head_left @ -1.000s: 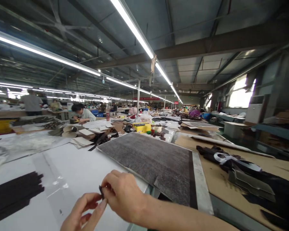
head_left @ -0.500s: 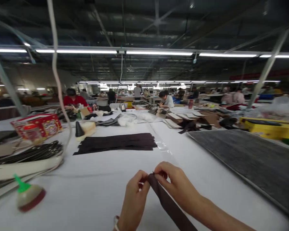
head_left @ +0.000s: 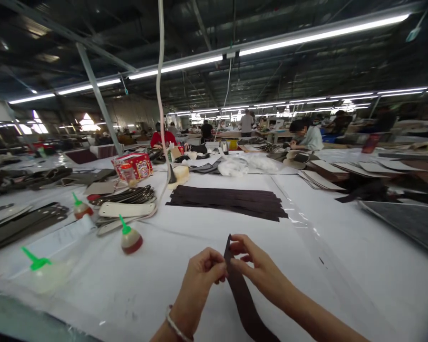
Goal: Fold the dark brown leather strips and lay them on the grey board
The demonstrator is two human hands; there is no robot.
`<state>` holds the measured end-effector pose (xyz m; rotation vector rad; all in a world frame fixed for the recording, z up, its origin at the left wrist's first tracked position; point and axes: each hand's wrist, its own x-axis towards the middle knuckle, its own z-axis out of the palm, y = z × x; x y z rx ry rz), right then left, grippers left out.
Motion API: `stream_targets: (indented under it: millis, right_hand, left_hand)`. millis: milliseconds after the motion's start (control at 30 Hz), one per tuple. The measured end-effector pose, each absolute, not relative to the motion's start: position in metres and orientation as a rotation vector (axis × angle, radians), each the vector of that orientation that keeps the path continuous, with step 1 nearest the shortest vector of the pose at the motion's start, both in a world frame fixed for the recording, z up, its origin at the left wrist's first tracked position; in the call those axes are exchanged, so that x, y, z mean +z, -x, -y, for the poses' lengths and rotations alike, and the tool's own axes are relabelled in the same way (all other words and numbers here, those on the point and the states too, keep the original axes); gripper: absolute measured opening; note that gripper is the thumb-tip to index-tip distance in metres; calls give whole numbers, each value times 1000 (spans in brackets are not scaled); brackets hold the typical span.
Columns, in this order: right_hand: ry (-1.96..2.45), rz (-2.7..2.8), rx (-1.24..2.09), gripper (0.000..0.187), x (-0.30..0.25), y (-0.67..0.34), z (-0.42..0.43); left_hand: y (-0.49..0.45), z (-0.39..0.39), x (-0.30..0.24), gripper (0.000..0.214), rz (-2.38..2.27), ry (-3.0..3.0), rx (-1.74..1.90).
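Note:
A long dark brown fabric strip [head_left: 244, 304] runs from between my hands down past the lower edge of the view, with its narrow end raised. My left hand [head_left: 203, 275], a bracelet at its wrist, is closed in a pinch at the strip's left edge; its fingertips partly hide what they grip. From the other side, my right hand [head_left: 255, 259] holds the strip near its tip, fingers bent at the top and thumb against the right edge. Beyond both hands, a row of similar dark strips [head_left: 228, 202] lies overlapped on the white table [head_left: 157, 280].
Green-tipped squeeze bottles [head_left: 131, 240] stand at left, beside a cream strap piece [head_left: 126, 210] and a pile of dark straps [head_left: 128, 195]. Farther back are a red box [head_left: 142, 164] and crumpled clear plastic [head_left: 235, 166]. A dark board [head_left: 410, 221] lies at right. People work in the background.
The view has swung left, bringing more bottles and straps into sight. The strip's end now points up, and my left fingers have shifted from its tip to lower along its left edge.

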<state>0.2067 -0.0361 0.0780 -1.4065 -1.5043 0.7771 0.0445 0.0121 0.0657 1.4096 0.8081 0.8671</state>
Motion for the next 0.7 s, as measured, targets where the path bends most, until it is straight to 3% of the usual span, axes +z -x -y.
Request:
stream_targets:
  millis: [267, 467, 567, 700]
  right_hand:
    - [1428, 1631, 663, 38, 60, -194, 35]
    - [1403, 1771, 490, 38, 67, -186, 38]
    - [1412, 1581, 649, 35, 68, -190, 34]
    - [1252, 1275, 1137, 49, 70, -183, 35]
  left_hand:
    - [-25, -10, 74, 38, -1146, -1761, 1002]
    - [-38, -14, 75, 5, -1096, -1680, 1049]
    - [-34, -22, 72, 11, -1016, -1570, 1021]
    - [-27, -24, 73, 22, -908, -1351, 978]
